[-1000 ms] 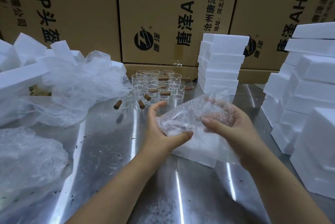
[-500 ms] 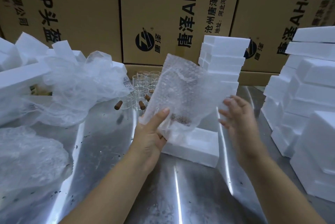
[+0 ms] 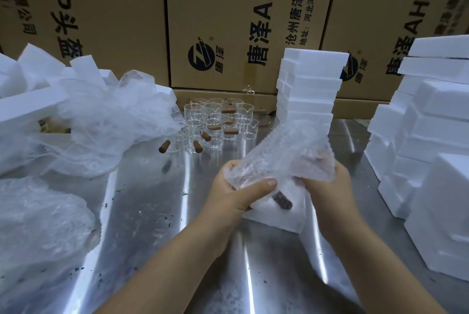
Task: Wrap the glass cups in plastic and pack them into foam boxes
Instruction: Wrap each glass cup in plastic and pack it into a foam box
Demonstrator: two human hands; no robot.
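Both hands hold a sheet of bubble wrap (image 3: 286, 151) rolled around a glass cup above an open foam box (image 3: 275, 217) on the steel table. My left hand (image 3: 236, 191) grips the lower left end, thumb across the front. My right hand (image 3: 322, 184) grips the right side of the wrap. The cup's brown wooden handle (image 3: 281, 200) pokes out below the wrap. Several bare glass cups (image 3: 218, 123) with wooden handles stand behind, in the middle of the table.
A stack of foam boxes (image 3: 308, 85) rises behind the hands; more foam boxes (image 3: 431, 136) pile up at the right. Loose plastic bags and foam pieces (image 3: 96, 120) lie at the left, more bubble wrap (image 3: 38, 227) at the near left. Cardboard cartons (image 3: 228, 21) wall the back.
The bubble wrap sheet, held up flat by my left hand, is now rolled around the cup. My right hand came back onto the wrap and grips it.
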